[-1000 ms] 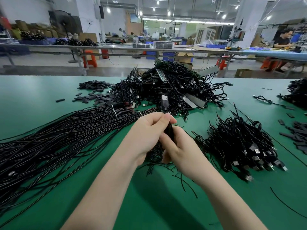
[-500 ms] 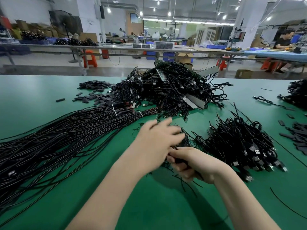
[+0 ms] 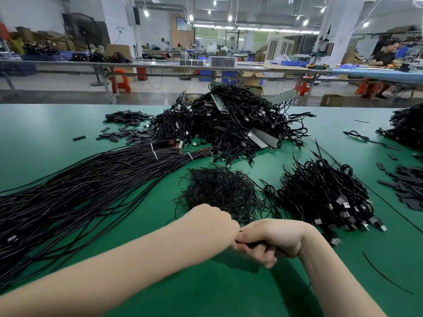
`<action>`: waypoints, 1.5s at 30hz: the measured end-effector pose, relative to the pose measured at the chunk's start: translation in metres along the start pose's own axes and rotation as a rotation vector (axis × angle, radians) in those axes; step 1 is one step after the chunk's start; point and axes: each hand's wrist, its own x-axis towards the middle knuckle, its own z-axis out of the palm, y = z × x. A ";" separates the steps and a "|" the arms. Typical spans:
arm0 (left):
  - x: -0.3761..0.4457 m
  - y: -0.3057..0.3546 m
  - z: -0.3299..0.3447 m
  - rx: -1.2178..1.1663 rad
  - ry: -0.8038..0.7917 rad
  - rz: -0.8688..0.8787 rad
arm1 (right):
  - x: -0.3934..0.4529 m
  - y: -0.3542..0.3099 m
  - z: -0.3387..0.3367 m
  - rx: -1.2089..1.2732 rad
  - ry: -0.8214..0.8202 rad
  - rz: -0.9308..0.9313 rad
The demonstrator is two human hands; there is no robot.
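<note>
Low over the near edge of a green table (image 3: pixel 206 291), a worker's two hands meet knuckle to knuckle. The right hand (image 3: pixel 272 239) is clenched around a black cable (image 3: pixel 256 244), which shows only as a dark strand running under its curled fingers. The left hand (image 3: pixel 212 225) is balled up against it, its fingertips turned away from the camera and seemingly pinching the same cable's end. A loose strand (image 3: pixel 384 280) lies on the table to the right. Just beyond the hands sits a tangle of short thin wires (image 3: pixel 219 191), with a pile of coiled USB leads (image 3: pixel 325 197) beside it on the right. A long tied bundle of cables (image 3: pixel 80 191) fans out across the left side. Farther back rises a large heap of cables (image 3: pixel 229 124), and small black sleeves (image 3: pixel 128 129) lie scattered to its left.
</note>
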 end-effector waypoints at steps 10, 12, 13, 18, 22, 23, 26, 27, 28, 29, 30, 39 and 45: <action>-0.011 0.001 0.007 0.035 0.065 -0.058 | 0.009 0.002 -0.001 0.096 0.071 -0.047; -0.009 -0.013 0.005 0.009 0.109 -0.109 | 0.008 0.002 -0.007 0.162 0.155 -0.082; -0.008 -0.024 0.005 -0.036 0.140 -0.163 | 0.007 0.001 -0.013 0.189 0.239 -0.108; -0.002 -0.056 0.014 -0.929 0.411 -0.521 | 0.019 0.004 -0.025 -0.178 1.135 -0.285; 0.018 -0.038 0.013 -1.577 0.617 -0.635 | 0.043 0.024 -0.016 -0.793 1.223 -0.025; 0.021 -0.034 0.011 -1.688 0.623 -0.624 | 0.046 0.025 -0.013 -0.826 1.223 0.023; 0.024 -0.029 0.011 -1.738 0.590 -0.545 | 0.044 0.017 -0.009 -0.717 1.345 -0.236; 0.024 -0.028 0.012 -1.685 0.564 -0.515 | 0.041 0.011 -0.010 -0.543 1.338 -0.392; 0.022 -0.028 0.011 -1.641 0.521 -0.478 | 0.037 0.003 -0.010 -0.284 1.251 -0.528; 0.020 -0.027 0.010 -1.631 0.454 -0.425 | 0.032 -0.005 -0.007 -0.039 1.091 -0.625; 0.018 -0.025 0.009 -1.656 0.363 -0.353 | 0.028 -0.010 -0.006 0.112 0.944 -0.686; 0.002 -0.023 0.000 -2.157 -0.163 -0.074 | 0.015 -0.024 0.003 -0.097 0.898 -0.810; 0.016 -0.016 0.008 -0.765 0.329 -0.344 | 0.039 -0.019 0.007 0.490 0.978 -0.625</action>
